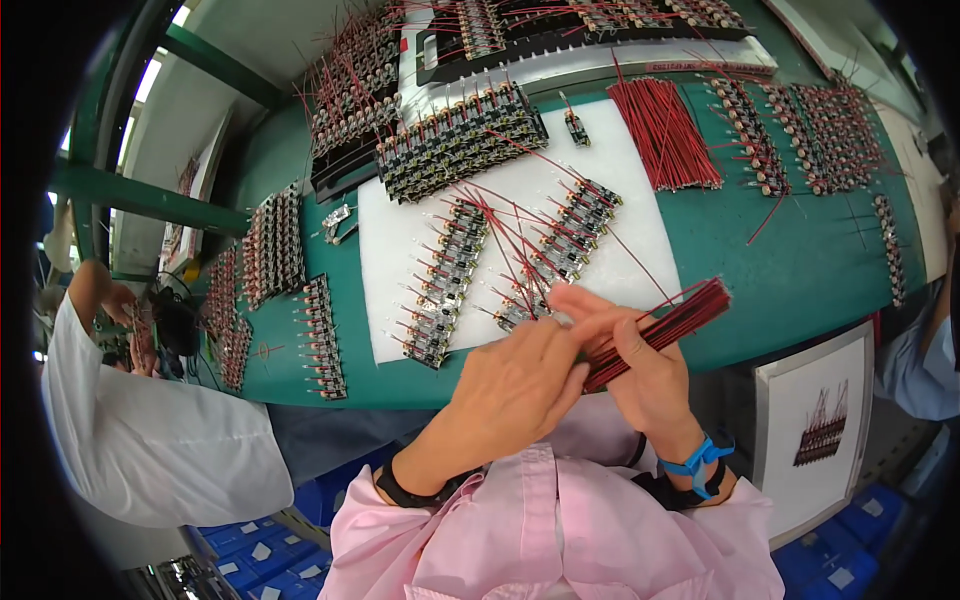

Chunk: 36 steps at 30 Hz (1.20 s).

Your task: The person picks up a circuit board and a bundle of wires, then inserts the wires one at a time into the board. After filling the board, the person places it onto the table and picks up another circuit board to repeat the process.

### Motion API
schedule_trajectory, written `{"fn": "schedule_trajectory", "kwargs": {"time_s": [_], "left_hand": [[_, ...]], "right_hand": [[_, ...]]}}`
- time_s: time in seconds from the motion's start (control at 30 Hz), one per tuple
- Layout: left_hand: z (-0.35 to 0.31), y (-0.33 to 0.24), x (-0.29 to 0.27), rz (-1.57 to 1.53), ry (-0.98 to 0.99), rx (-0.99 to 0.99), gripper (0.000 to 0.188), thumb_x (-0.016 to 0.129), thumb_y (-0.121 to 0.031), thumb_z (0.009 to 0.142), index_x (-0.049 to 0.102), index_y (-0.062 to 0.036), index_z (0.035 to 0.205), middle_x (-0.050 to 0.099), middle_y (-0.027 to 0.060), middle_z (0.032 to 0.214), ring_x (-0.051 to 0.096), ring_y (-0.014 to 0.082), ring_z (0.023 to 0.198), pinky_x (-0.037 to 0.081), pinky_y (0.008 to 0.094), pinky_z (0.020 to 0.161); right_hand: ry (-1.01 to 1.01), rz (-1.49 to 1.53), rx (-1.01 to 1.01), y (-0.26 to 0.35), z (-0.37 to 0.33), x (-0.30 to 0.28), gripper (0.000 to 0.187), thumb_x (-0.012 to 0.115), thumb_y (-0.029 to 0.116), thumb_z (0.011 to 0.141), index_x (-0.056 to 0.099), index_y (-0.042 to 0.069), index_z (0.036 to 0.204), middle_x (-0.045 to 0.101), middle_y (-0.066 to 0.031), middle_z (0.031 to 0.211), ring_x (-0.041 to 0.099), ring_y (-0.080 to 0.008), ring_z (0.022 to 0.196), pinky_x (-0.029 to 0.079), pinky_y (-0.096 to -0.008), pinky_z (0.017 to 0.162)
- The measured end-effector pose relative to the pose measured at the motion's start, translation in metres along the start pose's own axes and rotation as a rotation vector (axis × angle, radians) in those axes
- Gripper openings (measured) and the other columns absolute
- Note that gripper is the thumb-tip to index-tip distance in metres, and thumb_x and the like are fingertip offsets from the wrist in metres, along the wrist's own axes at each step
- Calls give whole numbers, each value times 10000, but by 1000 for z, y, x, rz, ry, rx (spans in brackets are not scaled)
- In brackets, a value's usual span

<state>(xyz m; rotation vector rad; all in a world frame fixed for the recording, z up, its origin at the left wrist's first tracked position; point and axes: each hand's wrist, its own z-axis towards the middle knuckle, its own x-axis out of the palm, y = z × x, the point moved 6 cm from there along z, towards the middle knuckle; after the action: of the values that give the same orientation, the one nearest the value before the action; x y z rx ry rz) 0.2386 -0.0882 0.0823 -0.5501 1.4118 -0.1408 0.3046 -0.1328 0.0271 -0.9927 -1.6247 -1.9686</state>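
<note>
A bundle of dark red wires [680, 325] lies across my right hand [650, 375], whose fingers and thumb are wrapped round it. My left hand [515, 375] meets it at the bundle's lower left end, fingers curled together; what is between them, if anything, is hidden. Just beyond both hands, two strips of small circuit boards, a left strip [445, 285] and a right strip [575, 235], rest on a white foam sheet [640, 245]. Loose red wires [510, 235] lie across these strips. My left fingertips are close to the near end of the right strip.
Stacked board strips [460, 145] and a single small board [575, 125] sit at the sheet's far side. A pile of red wires [665, 135] lies at its far right corner. More strips [320, 335] stand on the green table [740, 290]. Another person's white sleeve [170, 430] is at left.
</note>
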Motion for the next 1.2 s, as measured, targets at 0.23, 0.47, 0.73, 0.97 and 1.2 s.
{"fn": "schedule_trajectory", "kwargs": {"time_s": [0.23,0.47,0.73,0.97,1.2], "left_hand": [[-4,-7,19,-117,-393,123,242,473,-28,656,447,11,893,456,130,760,471,284,648,395,321,522],[-4,11,4,-639,-339,-59,142,462,-54,729,462,27,846,457,93,735,473,231,614,402,296,560],[-20,48,16,-1896,-317,-52,301,321,-247,862,487,3,841,494,153,956,517,215,783,431,328,660],[-10,36,19,-1702,-418,-170,362,327,-253,867,482,58,966,461,155,1079,500,194,886,417,292,728],[-11,43,18,-1813,-506,-382,394,302,-307,866,470,31,978,489,157,998,493,256,916,400,341,773]], "right_hand": [[-149,-279,-197,14,7,23,295,355,172,851,483,-30,1024,311,-168,1232,338,-216,1103,278,-303,889],[-40,-793,-223,23,11,51,267,390,77,762,492,-41,978,379,-155,1149,372,-216,1054,259,-302,892],[-98,-961,33,15,3,33,127,492,-7,699,541,-22,815,550,-90,803,525,-134,687,399,-237,610],[-72,-1000,-56,9,11,38,49,529,26,702,521,-3,740,530,-102,633,504,-196,528,386,-270,482],[-41,-963,-81,14,12,29,43,517,9,713,504,-33,713,555,-87,618,490,-103,491,365,-202,443]]}}
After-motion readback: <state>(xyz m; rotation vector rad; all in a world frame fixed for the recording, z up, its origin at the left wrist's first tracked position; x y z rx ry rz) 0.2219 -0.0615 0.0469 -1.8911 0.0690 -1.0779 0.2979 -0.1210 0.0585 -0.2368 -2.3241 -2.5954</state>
